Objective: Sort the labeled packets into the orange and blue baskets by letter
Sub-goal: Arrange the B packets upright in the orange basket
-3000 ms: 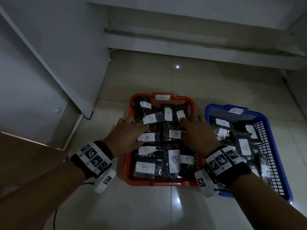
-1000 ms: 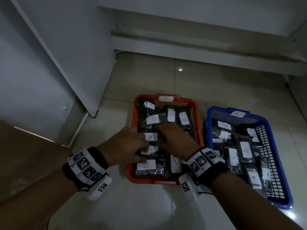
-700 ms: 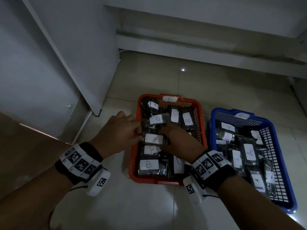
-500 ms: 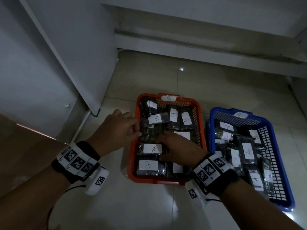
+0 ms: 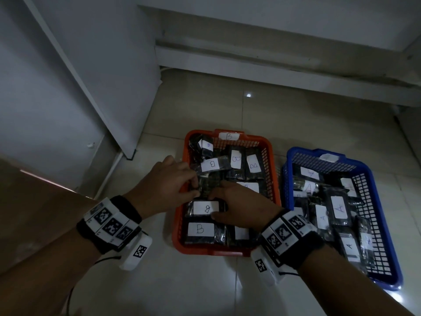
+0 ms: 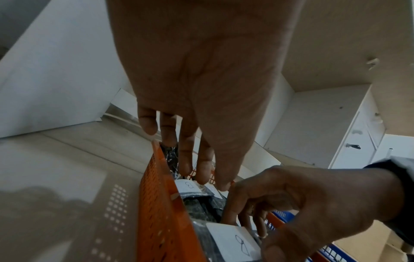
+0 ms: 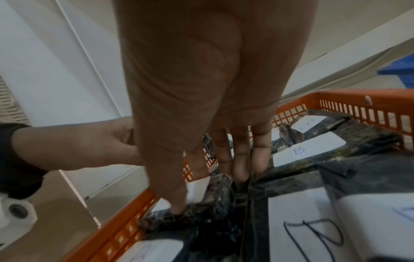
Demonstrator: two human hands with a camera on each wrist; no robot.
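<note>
The orange basket (image 5: 177, 224) (image 6: 161, 221) (image 7: 125, 228) stands on the floor, filled with dark packets carrying white B labels. To its right the blue basket (image 5: 387, 242) holds packets labelled A (image 5: 339, 207). My left hand (image 5: 193, 185) (image 6: 201, 179) reaches over the orange basket's left rim, its fairly straight fingers touching the packets. My right hand (image 5: 216, 206) (image 7: 208, 193) lies in the basket's middle. Its thumb and fingers pinch the right end of one B packet (image 5: 206, 207) (image 6: 233, 239) in the second row from the front.
A white cabinet panel (image 5: 102, 76) rises at the left and a white ledge (image 5: 273, 65) runs along the back. Pale floor tiles (image 5: 205, 288) surround both baskets. White tags sit on the far rim of the orange basket (image 5: 229, 136) and the blue one (image 5: 328, 157).
My right hand has moved from the orange basket's right side to its left middle, and my left hand has drawn back to the left rim. A B packet now lies one row nearer.
</note>
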